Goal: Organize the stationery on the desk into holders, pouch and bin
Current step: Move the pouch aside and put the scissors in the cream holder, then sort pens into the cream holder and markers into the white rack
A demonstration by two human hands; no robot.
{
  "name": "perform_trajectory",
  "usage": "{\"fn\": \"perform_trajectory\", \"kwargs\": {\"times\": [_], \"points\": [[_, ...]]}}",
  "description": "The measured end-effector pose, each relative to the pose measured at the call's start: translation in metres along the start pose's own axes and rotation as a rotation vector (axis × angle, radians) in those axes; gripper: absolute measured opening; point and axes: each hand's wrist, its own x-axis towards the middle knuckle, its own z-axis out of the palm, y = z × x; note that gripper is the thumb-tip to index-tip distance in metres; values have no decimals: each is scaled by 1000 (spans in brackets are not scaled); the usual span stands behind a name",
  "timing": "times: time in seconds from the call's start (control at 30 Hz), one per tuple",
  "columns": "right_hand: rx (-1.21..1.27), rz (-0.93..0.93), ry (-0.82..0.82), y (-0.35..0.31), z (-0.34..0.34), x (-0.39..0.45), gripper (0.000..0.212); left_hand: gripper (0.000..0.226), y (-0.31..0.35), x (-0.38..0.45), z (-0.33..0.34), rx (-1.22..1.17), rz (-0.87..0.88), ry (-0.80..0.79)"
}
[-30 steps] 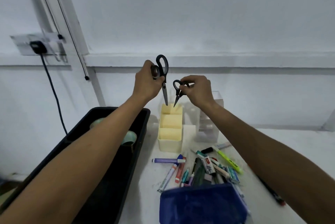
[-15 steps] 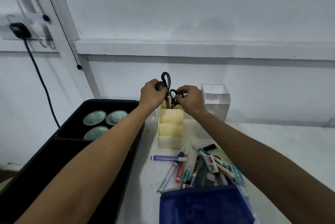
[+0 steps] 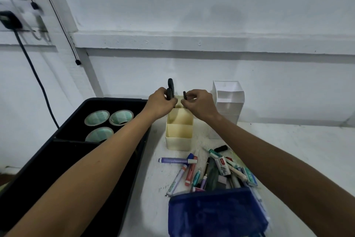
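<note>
Both scissors have dropped into our yellow holder (image 3: 179, 131).
Our left hand (image 3: 160, 105) grips the large scissors (image 3: 170, 88), our right hand (image 3: 198, 105) the small scissors (image 3: 184, 95); next, let go.

Scissor handles (image 3: 170, 88): black, both pairs. Holder (image 3: 179, 131): pale yellow. Second holder (image 3: 228, 98), far right: white, translucent. Bin (image 3: 63, 160), left: black. Three tape rolls (image 3: 107, 121) inside it: cream rims, pale green centres with a faint grid. Pouch (image 3: 217, 215), near: deep blue. Surface (image 3: 288, 150): white, speckled. Marker (image 3: 175, 160): purple barrel, blue-and-white cap. Another marker (image 3: 190, 173): red. Small boxes (image 3: 222, 165): white with red and green print. Wall: white. Cable (image 3: 36, 75): black.
</note>
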Motion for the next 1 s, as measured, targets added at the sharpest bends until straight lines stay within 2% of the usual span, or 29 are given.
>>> {"fn": "perform_trajectory", "kwargs": {"times": [0.2,0.27,0.37,0.43,0.53,0.6,0.7,0.83,0.9,1.0], "points": [[-11,-35,-7,-1,-23,-26,23,48,0,-25,0,83,-14,30],[-2,-35,-97,2,-34,-41,27,56,0,-42,0,141,-20,71],[-61,-32,-325,11,-53,-71,30,50,2,-74,2,190,-13,80],[-90,10,-496,22,-67,-97,34,46,-2,-101,6,259,-40,-7],[-155,73,-680,43,-84,-138,41,43,-15,-145,18,381,-123,-231],[-227,78,-736,55,-92,-160,41,45,-27,-168,26,419,-177,-348],[-283,50,-775,65,-98,-181,45,58,-43,-188,34,426,-227,-409],[-325,20,-753,69,-99,-193,46,56,-57,-203,39,376,-235,-387],[-330,2,-764,69,-96,-195,43,45,-67,-211,41,358,-207,-305],[-338,-12,-770,70,-91,-198,37,33,-97,-224,47,362,-63,-167]]}}
